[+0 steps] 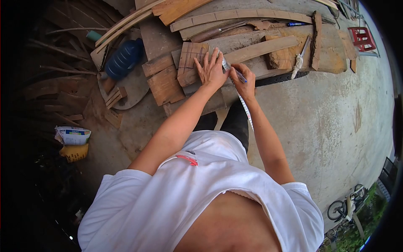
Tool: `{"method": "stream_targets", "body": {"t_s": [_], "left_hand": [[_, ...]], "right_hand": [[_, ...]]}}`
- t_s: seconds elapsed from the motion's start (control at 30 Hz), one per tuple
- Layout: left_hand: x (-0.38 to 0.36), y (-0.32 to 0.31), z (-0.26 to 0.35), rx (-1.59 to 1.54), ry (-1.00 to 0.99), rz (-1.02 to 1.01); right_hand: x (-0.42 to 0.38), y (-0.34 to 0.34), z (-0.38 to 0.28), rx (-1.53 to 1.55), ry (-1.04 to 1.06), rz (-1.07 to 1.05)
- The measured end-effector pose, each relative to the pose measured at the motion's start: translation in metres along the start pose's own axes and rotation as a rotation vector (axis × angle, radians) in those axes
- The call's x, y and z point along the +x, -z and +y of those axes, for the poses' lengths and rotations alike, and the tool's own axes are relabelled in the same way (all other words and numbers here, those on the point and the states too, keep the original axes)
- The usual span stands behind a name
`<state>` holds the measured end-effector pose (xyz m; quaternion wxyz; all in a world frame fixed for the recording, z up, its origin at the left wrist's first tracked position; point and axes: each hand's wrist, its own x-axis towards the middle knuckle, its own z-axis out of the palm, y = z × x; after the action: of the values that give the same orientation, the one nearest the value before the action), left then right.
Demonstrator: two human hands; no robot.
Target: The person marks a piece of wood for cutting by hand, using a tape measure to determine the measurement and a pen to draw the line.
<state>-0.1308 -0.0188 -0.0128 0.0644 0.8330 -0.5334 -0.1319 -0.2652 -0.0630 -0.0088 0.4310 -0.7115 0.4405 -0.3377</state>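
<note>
My left hand (211,72) lies with its fingers spread over the edge of a wooden block (189,62) that has dark pencil or pen lines across it. Close beside it, my right hand (244,80) is closed around a blue pen (241,77). A measuring tape (246,108) hangs from between the two hands towards my right forearm. By the left fingertips, a shiny strip (226,64) shows, perhaps part of the same tape. A curved wooden strip (262,48) runs off to the right from the hands.
Planks and a long curved strip (243,14) cover the bench. A knife-like tool with a wrapped handle (298,63) lies at the right, another blue pen (296,24) behind. To the left stand a blue plastic jug (124,59) and wood scraps; a red stool (362,39) is far right.
</note>
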Motion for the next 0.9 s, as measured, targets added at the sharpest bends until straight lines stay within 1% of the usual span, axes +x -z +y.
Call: {"method": "stream_targets", "body": {"t_s": [0.1,0.13,0.17,0.23,0.27,0.3,0.37,0.4,0.43,0.5,0.57,0.63,0.67,0.9], "left_hand": [[-0.002,0.002,0.001,-0.009,0.002,-0.001],[-0.002,0.001,0.001,-0.016,0.003,-0.001],[-0.001,0.001,0.001,-0.019,-0.005,-0.004],[-0.002,-0.001,-0.002,-0.023,-0.003,-0.007],[-0.002,-0.002,-0.003,-0.026,-0.009,0.002],[-0.002,-0.002,-0.002,-0.029,-0.019,0.013],[0.0,0.002,-0.001,-0.021,-0.014,-0.007],[0.001,0.004,0.001,-0.009,-0.004,-0.035],[0.003,0.005,0.003,-0.009,-0.008,-0.031],[0.005,0.004,0.009,-0.024,-0.081,0.008],[0.016,-0.001,0.023,-0.011,-0.122,0.016],[0.026,-0.007,0.034,-0.002,-0.158,0.021],[0.032,-0.009,0.04,0.0,-0.152,0.008],[0.055,-0.014,0.061,0.004,-0.126,-0.054]], "right_hand": [[-0.022,0.017,0.009,-0.091,-0.032,-0.001],[-0.031,0.022,0.012,-0.055,-0.156,0.015],[-0.035,0.024,0.015,-0.059,-0.15,0.011],[-0.044,0.026,0.018,0.025,-0.321,0.028],[-0.049,0.021,0.027,-0.029,-0.241,0.035],[-0.051,0.021,0.023,-0.031,-0.238,0.036],[-0.055,0.021,0.008,0.111,-0.589,-0.203],[-0.057,0.02,0.003,0.039,-0.506,-0.155],[-0.057,0.021,0.006,0.039,-0.502,-0.151],[-0.06,0.02,0.014,-0.019,-0.377,0.015],[-0.054,0.027,0.024,-0.017,-0.416,0.05],[-0.045,0.038,0.032,-0.004,-0.475,0.04],[-0.04,0.043,0.036,-0.05,-0.411,0.054],[-0.019,0.062,0.049,-0.078,-0.434,0.051]]}}
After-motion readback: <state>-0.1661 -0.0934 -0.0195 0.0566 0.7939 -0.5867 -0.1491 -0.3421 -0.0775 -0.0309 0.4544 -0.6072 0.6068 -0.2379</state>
